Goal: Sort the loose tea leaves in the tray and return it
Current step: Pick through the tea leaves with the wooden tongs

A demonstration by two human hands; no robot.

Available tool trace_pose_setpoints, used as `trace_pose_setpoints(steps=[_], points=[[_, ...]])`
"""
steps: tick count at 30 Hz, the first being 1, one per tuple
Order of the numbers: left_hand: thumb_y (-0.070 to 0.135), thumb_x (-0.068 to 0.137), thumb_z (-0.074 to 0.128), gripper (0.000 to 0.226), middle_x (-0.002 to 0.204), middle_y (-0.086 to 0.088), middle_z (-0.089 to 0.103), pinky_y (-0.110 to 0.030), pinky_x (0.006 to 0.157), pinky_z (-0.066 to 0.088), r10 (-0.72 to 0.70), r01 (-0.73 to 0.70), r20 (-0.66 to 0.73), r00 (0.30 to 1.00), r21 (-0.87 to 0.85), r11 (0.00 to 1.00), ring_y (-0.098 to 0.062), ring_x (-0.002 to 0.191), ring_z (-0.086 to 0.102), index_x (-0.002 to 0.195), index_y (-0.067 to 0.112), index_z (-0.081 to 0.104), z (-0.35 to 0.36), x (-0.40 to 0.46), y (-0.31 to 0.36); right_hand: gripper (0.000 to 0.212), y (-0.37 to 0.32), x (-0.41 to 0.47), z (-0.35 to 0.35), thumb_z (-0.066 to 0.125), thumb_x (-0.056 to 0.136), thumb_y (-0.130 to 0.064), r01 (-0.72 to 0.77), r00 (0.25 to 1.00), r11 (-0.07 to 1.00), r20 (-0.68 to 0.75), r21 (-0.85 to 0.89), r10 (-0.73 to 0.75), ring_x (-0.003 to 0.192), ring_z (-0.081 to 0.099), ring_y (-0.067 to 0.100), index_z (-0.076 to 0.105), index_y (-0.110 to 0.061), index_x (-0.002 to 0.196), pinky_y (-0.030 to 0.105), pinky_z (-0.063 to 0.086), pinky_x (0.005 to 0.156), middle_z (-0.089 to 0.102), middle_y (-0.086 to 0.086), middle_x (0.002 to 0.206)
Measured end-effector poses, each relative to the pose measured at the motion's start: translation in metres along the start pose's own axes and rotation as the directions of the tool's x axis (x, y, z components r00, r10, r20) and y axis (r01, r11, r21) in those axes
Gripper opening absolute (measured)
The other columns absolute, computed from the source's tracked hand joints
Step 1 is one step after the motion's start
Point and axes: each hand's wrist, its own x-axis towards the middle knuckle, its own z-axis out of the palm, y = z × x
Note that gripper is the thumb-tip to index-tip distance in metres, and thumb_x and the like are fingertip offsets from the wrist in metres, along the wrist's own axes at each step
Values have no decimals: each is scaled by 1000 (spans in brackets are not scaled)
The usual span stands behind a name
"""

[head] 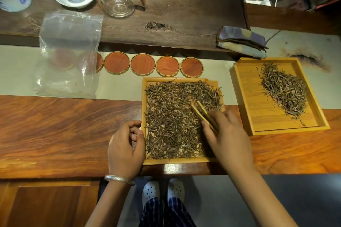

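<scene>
Head view, lower centre of the frame: square pale bamboo tray [144, 108] on the reddish wooden tabletop [55, 125], holding loose tea leaves [171, 116], dark brown-olive, thin, twisted and needle-like, spread in one thin layer over nearly its whole floor, presumably so single leaves can be picked. Right hand [227, 138] grips slim bamboo tweezers [203, 114], fingers curled round the handle, tips slightly parted and pointing into the layer, apparently empty. Left hand [125, 151] rests at the tray's left rim, fingers loosely curled, holding nothing, likely steadying. Right of frame: second, larger bamboo tray [258, 116] with a smaller heaped pile of leaves [284, 90], probably the sorted portion, set within reach.
</scene>
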Motion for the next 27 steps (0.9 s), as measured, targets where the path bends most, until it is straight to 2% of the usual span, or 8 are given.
trace_pose_setpoints(steps=[5, 8, 10, 13, 21, 27], points=[[20, 83, 51, 18, 67, 15, 53, -20, 58, 34, 2, -2, -3, 1000, -12, 1000, -1, 72, 53, 100, 22, 59, -1, 0, 1, 27, -3, -13, 0, 61, 89, -32, 0, 1000, 1000, 10, 25, -1, 73, 60, 21, 61, -18, 111, 22, 39, 52, 55, 2, 99], [20, 83, 51, 19, 68, 14, 53, -25, 59, 35, 5, -5, -4, 1000, -18, 1000, -2, 71, 54, 100, 24, 58, -1, 0, 0, 26, -18, -27, 1, 59, 88, -33, 129, 990, 988, 41, 80, -133, 65, 56, 10, 61, -19, 109, 19, 44, 45, 54, -3, 97], [20, 84, 51, 18, 67, 14, 53, -26, 58, 34, 7, -7, -6, 1000, -17, 1000, -2, 71, 53, 100, 23, 58, -1, -1, -1, 25, -25, -34, 5, 59, 88, -33, 186, 976, 979, 97, 80, -193, 61, 56, 9, 62, -18, 108, 19, 47, 42, 54, -3, 95], [20, 84, 51, 18, 68, 16, 53, -21, 59, 34, 13, -13, -5, 1000, -18, 1000, -1, 73, 53, 100, 23, 59, -1, -1, -1, 25, -25, -33, 10, 61, 89, -32, 137, 981, 989, 132, 57, -144, 63, 59, 13, 62, -18, 110, 26, 49, 43, 54, -2, 95], [28, 83, 47, 21, 68, 18, 52, -15, 61, 34, 21, -21, -13, 1000, -19, 1000, 3, 73, 53, 101, 25, 58, 0, -1, -2, 28, -3, -23, 6, 61, 89, -33, 38, 999, 997, 25, 68, -40, 74, 61, 21, 60, -19, 112, 31, 49, 50, 55, 1, 101], [28, 84, 48, 20, 69, 18, 52, -19, 59, 35, 22, -22, -11, 1000, -25, 999, 0, 70, 53, 101, 25, 57, 0, -1, -4, 28, -3, -14, 12, 59, 90, -34, 7, 1000, 996, 27, 92, -10, 78, 60, 21, 61, -18, 113, 29, 45, 55, 54, 1, 101]])
